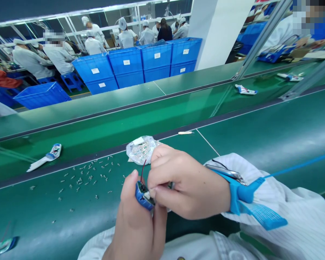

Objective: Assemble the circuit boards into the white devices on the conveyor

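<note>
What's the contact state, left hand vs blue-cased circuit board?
Touching. The head view shows the left hand gripping the blue-cased circuit board between thumb and fingers.

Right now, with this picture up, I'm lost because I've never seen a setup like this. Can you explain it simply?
There's no robot here: these are a person's bare hands, seen from a camera worn on their head, looking forward and down. The left hand holds a small blue-cased part with a circuit board and a red wire. The right hand, wearing a blue wrist strap, has its fingertips at that part; whether they pinch anything is hard to tell. On the green work surface lie scattered tiny metal pieces and a clear plastic bag containing more small pieces.
</note>
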`<state>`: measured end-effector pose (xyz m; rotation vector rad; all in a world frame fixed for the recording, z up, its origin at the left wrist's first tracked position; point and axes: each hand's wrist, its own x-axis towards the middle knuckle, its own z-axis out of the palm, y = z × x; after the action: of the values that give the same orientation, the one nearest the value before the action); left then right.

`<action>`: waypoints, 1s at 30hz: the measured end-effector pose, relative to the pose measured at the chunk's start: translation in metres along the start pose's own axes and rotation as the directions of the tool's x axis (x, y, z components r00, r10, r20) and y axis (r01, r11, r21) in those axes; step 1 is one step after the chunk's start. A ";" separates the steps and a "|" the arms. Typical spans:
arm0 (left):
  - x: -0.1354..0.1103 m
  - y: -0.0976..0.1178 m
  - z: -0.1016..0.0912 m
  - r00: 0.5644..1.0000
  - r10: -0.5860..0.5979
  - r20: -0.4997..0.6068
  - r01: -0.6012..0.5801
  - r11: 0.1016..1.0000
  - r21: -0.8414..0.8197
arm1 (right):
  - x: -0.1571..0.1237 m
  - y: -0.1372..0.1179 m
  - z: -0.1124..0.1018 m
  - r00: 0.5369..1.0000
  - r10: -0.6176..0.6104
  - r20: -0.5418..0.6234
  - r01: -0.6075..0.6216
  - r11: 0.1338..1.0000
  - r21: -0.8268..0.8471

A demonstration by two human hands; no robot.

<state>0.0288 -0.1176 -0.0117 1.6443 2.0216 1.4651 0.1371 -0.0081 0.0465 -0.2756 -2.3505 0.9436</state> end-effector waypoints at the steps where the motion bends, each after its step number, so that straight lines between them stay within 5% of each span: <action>1: -0.001 0.000 0.001 1.000 -0.010 0.021 0.009 0.999 0.037 | 0.000 0.001 0.002 0.999 0.035 -0.021 -0.035 0.999 0.021; 9: 0.007 0.013 0.002 0.989 -0.147 0.026 0.126 0.915 0.384 | -0.006 0.000 0.021 0.913 0.350 -0.208 -0.307 0.927 0.213; 17: 0.004 0.003 0.006 0.999 -0.011 0.035 -0.011 0.824 0.566 | -0.021 -0.006 0.038 0.876 0.355 -0.325 -0.317 0.934 0.165; 25: 0.007 0.003 0.005 0.975 0.212 0.069 -0.205 0.727 0.656 | -0.021 -0.013 0.034 0.914 0.332 -0.232 -0.323 0.943 0.074; 27: 0.007 0.002 0.005 0.978 0.187 0.097 -0.205 0.737 0.645 | -0.021 -0.012 0.034 0.916 0.337 -0.219 -0.333 0.941 0.058; 30: 0.010 -0.004 0.003 0.981 -0.003 0.193 -0.108 0.819 0.563 | -0.020 -0.002 0.037 0.911 0.375 -0.171 -0.372 0.927 0.050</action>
<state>0.0249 -0.1076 -0.0120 1.9618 2.4685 0.6891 0.1316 -0.0381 0.0173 -0.7946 -2.1621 1.0627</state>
